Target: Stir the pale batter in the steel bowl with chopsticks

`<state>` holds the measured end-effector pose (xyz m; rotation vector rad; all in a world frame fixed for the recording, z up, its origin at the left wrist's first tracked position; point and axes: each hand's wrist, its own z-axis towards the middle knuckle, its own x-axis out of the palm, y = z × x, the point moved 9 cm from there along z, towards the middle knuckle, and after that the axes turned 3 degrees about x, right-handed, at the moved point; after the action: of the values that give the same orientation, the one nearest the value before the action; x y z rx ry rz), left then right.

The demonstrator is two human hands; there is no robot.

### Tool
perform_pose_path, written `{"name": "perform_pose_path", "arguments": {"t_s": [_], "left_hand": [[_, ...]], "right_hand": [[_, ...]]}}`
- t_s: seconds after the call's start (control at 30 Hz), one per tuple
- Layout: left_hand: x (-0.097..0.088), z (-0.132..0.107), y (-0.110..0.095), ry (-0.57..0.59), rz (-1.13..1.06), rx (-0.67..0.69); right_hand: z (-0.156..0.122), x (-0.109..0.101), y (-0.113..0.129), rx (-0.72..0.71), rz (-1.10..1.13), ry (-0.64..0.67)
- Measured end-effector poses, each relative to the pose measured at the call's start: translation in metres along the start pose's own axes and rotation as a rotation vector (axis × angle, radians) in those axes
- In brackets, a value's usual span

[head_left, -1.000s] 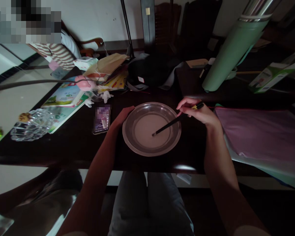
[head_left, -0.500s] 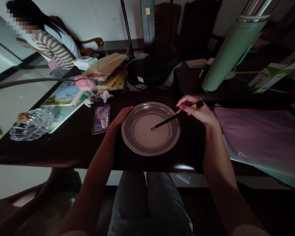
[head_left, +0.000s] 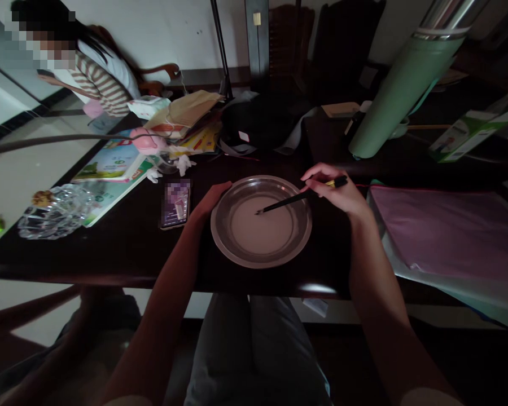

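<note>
A round metal dish [head_left: 237, 255] holding pale liquid sits on the dark table in front of me. My right hand [head_left: 336, 192] pinches a pair of black chopsticks [head_left: 285, 203] at the dish's right rim, their tips dipped in the liquid near the middle. My left hand [head_left: 209, 200] rests curled against the left rim of the dish and holds it there.
A phone [head_left: 176, 204] lies left of the dish. A crystal bowl [head_left: 55, 210], books [head_left: 110, 169], a pink toy and paper bags crowd the left and back. A tall green flask [head_left: 400, 84] stands at the back right, purple folders [head_left: 449, 231] on the right. A person in stripes sits far left.
The chopstick tips have swept from the lower middle of the liquid up toward its far side. My right hand shifted slightly with them; the left hand stayed on the rim.
</note>
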<state>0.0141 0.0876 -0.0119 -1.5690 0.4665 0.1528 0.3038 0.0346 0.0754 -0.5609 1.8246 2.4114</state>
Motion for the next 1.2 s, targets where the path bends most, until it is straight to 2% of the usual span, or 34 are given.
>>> {"name": "perform_pose_path", "arguments": {"t_s": [0.07,0.13,0.23,0.37,0.43,0.57,0.67,0.8,0.93,1.0,1.1,1.2], "left_hand": [[-0.001,0.001,0.001,0.001,0.005,0.005],[-0.001,0.002,0.003,0.004,-0.004,0.001],[-0.001,0.003,0.004,0.011,-0.026,-0.006],[-0.002,0.002,0.002,-0.005,-0.019,-0.006],[-0.002,0.001,0.002,-0.009,-0.029,-0.023],[-0.001,-0.001,0.0,-0.008,-0.04,-0.049],[-0.001,0.0,-0.004,-0.009,-0.011,-0.014],[-0.001,-0.001,-0.003,-0.008,-0.023,-0.021],[0.001,-0.004,-0.003,0.002,-0.058,-0.041],[0.002,-0.005,-0.005,0.007,-0.055,-0.048],[0.003,-0.006,-0.008,0.004,-0.052,-0.043],[0.002,-0.005,-0.01,-0.013,-0.045,-0.038]], "right_hand": [[-0.003,-0.007,-0.003,0.032,-0.012,0.031],[-0.005,-0.002,-0.004,0.062,0.001,0.098],[-0.005,0.019,0.002,0.061,0.036,0.181],[0.0,0.041,0.01,0.007,0.061,0.18],[0.002,0.037,0.01,-0.006,0.05,0.134],[0.0,0.007,0.003,0.01,0.009,0.024],[-0.004,0.0,0.0,0.049,-0.001,0.078],[-0.006,0.023,0.007,0.049,0.016,0.201],[-0.001,0.042,0.014,-0.008,0.045,0.192],[0.001,0.038,0.012,-0.025,0.042,0.135],[0.001,0.016,0.006,-0.015,0.018,0.04],[-0.002,0.001,0.001,0.036,0.007,0.042]]}}
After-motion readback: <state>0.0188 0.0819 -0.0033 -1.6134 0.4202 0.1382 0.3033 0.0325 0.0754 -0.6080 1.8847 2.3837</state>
